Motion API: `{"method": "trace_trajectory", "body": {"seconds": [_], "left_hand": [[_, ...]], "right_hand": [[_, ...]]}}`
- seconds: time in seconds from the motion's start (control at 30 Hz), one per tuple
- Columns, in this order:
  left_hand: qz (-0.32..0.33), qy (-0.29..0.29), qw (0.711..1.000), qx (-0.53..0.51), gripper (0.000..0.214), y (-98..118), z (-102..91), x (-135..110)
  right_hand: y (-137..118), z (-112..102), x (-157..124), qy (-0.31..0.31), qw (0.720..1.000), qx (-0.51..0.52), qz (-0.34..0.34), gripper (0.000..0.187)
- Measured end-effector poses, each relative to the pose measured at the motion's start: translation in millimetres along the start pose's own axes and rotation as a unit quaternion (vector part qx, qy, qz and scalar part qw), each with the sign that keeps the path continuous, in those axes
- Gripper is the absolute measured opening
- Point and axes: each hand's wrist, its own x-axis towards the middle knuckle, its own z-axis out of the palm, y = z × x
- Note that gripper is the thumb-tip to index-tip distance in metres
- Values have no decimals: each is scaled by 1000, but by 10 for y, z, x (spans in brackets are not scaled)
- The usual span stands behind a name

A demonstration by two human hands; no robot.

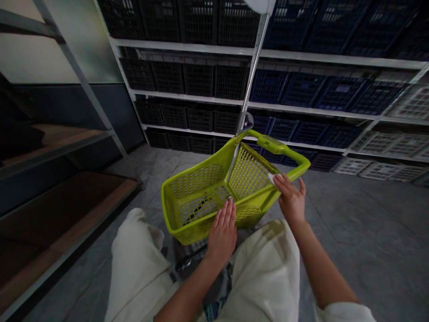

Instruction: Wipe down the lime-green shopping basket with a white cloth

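A lime-green plastic shopping basket (pixel 187 197) with perforated walls and a thick green handle (pixel 278 147) stands tilted on the floor between my knees. My left hand (pixel 221 232) rests flat on the basket's near rim, fingers stretched out and together. My right hand (pixel 291 197) lies on the right rim just below the handle, and a small white piece (pixel 271 179), perhaps a cloth or wipe, shows under its fingertips. A grey metal pole (pixel 251 80) rises from behind the basket to a white round head at the top edge.
Long metal shelving (pixel 201 96) along the back holds rows of black, dark blue and white plastic crates. On the left stands a rack with wooden boards (pixel 67 201) and a slanted metal brace. The floor is grey tile (pixel 368 223). My light trousers fill the bottom.
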Motion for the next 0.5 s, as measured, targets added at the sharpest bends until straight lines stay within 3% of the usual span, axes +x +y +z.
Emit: {"method": "trace_trajectory", "body": {"seconds": [0.1,0.2,0.27,0.33,0.4,0.5], "left_hand": [[-4,-1,1000,-8,73,18,10,6],[-13,1,1000,-19,74,27,45,11],[-15,6,1000,-19,73,24,69,13],[-13,13,1000,-14,71,15,82,12],[-10,16,1000,-7,71,4,77,9],[-3,14,1000,1,74,-6,48,4]], "right_hand": [[-66,58,2,24,998,-15,53,68],[-595,174,-136,7,998,19,59,73],[-982,232,-245,-15,998,59,31,76],[-1216,248,-314,-36,995,96,-11,76],[-1200,221,-314,-55,990,110,-61,73],[-732,113,-190,-70,988,84,-108,69]]}}
